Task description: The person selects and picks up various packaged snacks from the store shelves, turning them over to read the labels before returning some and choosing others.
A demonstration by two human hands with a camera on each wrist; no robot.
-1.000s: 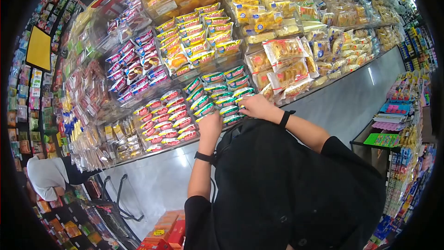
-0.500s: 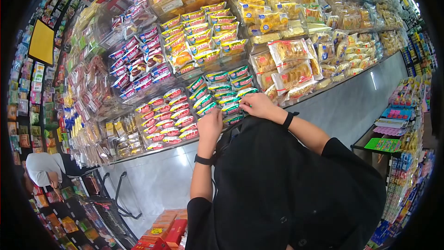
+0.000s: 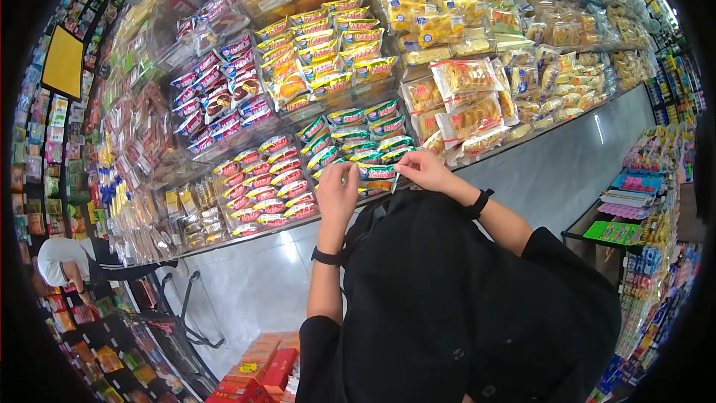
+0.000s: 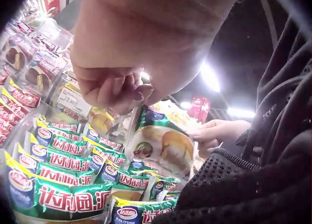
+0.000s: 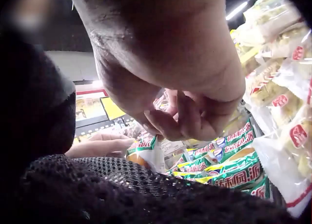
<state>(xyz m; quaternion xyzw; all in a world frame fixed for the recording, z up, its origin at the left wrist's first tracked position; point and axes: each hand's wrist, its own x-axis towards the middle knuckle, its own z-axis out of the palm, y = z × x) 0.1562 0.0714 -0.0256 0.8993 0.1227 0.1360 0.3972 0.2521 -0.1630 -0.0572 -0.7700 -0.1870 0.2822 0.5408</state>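
at the front edge of the snack display [image 3: 246, 240], someone in a black shirt [image 3: 477, 291] has both hands raised close to their body. a single green packet [image 4: 163, 143] is up between those hands, over the rows of green packets [image 3: 363, 142] lined up in their tray. the right hand [image 3: 426, 170] pinches one edge of it, and i can see its other fingers curled in. the left hand [image 3: 339, 192] grips the opposite side, fingertips bent together at the packet's edge. there's a dark wristband [image 3: 326, 256] on the left arm and another on the right.

left of the green rows sit red packets [image 3: 265, 186]; behind are yellow packets [image 3: 321, 52] and purple packets [image 3: 220, 97], and to the right, clear bags of bread [image 3: 470, 116]. off to the left, another person in a white top [image 3: 63, 260] bends over the goods there.
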